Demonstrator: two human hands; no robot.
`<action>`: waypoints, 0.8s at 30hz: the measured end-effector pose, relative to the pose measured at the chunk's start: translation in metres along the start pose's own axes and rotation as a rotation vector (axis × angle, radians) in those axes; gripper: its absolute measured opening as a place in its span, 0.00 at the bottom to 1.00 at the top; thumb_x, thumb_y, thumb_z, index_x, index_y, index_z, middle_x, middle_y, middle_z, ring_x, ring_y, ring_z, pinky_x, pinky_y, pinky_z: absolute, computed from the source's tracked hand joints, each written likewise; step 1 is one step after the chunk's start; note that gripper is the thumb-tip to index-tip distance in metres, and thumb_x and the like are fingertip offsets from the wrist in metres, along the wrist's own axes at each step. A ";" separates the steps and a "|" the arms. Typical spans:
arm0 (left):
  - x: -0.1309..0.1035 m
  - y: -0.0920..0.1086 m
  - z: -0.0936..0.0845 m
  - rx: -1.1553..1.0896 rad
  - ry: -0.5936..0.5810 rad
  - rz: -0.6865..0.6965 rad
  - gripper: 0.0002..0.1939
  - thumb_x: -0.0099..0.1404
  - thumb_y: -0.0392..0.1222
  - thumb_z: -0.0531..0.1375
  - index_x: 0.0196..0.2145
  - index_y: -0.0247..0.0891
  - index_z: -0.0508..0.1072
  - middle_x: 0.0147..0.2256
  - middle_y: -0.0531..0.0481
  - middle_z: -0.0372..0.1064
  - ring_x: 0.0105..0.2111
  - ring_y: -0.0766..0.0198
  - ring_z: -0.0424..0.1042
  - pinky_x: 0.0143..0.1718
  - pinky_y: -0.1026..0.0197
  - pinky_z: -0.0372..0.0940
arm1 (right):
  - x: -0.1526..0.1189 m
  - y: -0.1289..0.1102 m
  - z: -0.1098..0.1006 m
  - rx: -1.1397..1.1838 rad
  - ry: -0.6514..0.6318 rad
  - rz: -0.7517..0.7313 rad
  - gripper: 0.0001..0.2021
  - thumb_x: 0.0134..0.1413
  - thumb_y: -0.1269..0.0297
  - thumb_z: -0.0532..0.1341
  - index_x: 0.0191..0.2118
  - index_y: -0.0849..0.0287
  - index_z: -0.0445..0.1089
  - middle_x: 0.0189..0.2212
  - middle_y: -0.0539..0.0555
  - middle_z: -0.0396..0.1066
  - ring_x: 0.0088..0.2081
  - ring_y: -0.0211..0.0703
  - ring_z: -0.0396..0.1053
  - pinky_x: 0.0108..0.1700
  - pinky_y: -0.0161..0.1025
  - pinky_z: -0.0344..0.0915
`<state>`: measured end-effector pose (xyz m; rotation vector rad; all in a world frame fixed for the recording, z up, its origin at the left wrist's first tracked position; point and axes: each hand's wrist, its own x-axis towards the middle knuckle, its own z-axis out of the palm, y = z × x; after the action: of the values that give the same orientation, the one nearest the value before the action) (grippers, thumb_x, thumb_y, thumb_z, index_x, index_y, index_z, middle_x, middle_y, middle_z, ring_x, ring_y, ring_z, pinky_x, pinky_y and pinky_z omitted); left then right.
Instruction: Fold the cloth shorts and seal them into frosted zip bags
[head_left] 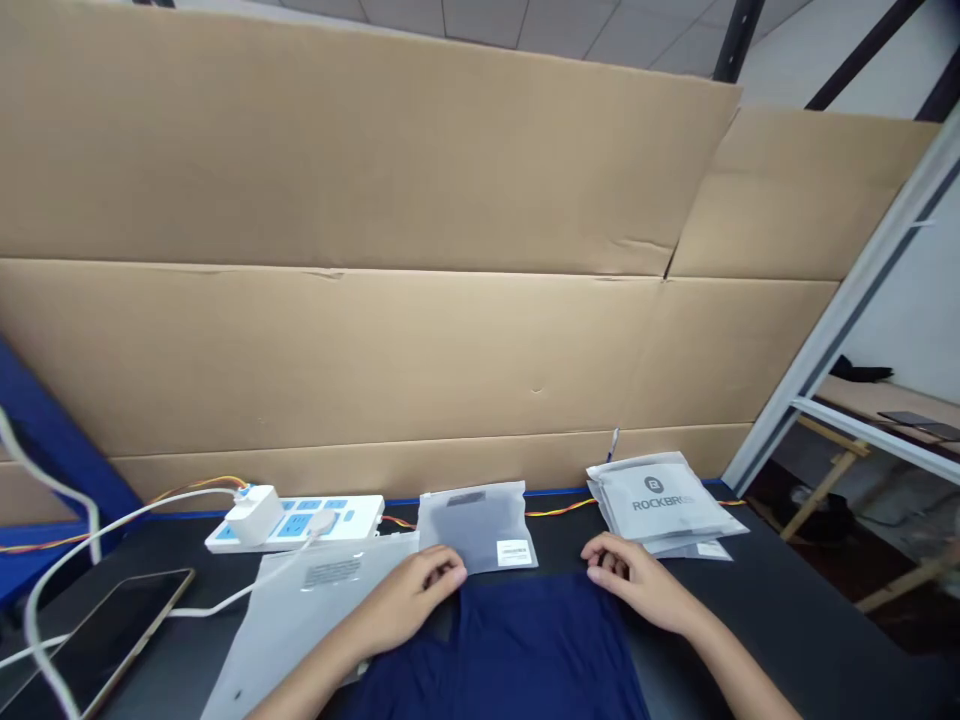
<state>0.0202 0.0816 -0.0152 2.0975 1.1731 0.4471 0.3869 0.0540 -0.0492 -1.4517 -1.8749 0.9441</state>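
Observation:
A navy blue cloth (536, 650) lies spread on the black table at the bottom centre. My left hand (416, 592) rests at its upper left corner with curled fingers, thumb against the fingers, pinching the cloth's edge. At the upper right corner my right hand (634, 580) has its fingers bent and closed on the edge. Behind the cloth lies a frosted bag (472, 530) with a white label. A larger translucent bag (307, 610) lies partly under my left forearm.
A white power strip (360, 520) with plugs and cables sits at the back left, a phone (112, 640) nearer. Stacked printed bags (664, 503) lie back right. A cardboard wall (375, 350) rises behind the table (795, 610).

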 end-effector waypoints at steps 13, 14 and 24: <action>-0.021 0.003 0.035 0.602 0.179 -0.070 0.11 0.73 0.46 0.49 0.45 0.42 0.69 0.46 0.46 0.72 0.41 0.53 0.75 0.35 0.59 0.65 | -0.008 0.001 0.011 -0.114 0.043 -0.095 0.05 0.58 0.66 0.60 0.35 0.55 0.73 0.33 0.50 0.69 0.33 0.41 0.65 0.36 0.37 0.61; -0.020 0.002 0.034 0.580 0.172 -0.063 0.10 0.73 0.45 0.49 0.45 0.43 0.68 0.45 0.47 0.72 0.38 0.54 0.76 0.34 0.59 0.65 | -0.007 0.000 0.012 -0.119 0.053 -0.104 0.05 0.59 0.66 0.60 0.35 0.55 0.73 0.33 0.50 0.69 0.33 0.42 0.65 0.37 0.38 0.61; -0.055 0.022 0.011 0.708 0.192 0.515 0.09 0.74 0.39 0.51 0.40 0.43 0.71 0.32 0.51 0.74 0.29 0.59 0.73 0.32 0.60 0.61 | -0.054 -0.039 -0.002 -0.284 0.112 -0.303 0.09 0.67 0.62 0.55 0.41 0.51 0.73 0.41 0.57 0.71 0.44 0.50 0.70 0.48 0.46 0.68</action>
<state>0.0102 0.0229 -0.0057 3.0576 0.9632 0.5221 0.3790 -0.0041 -0.0173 -1.2916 -2.1309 0.4593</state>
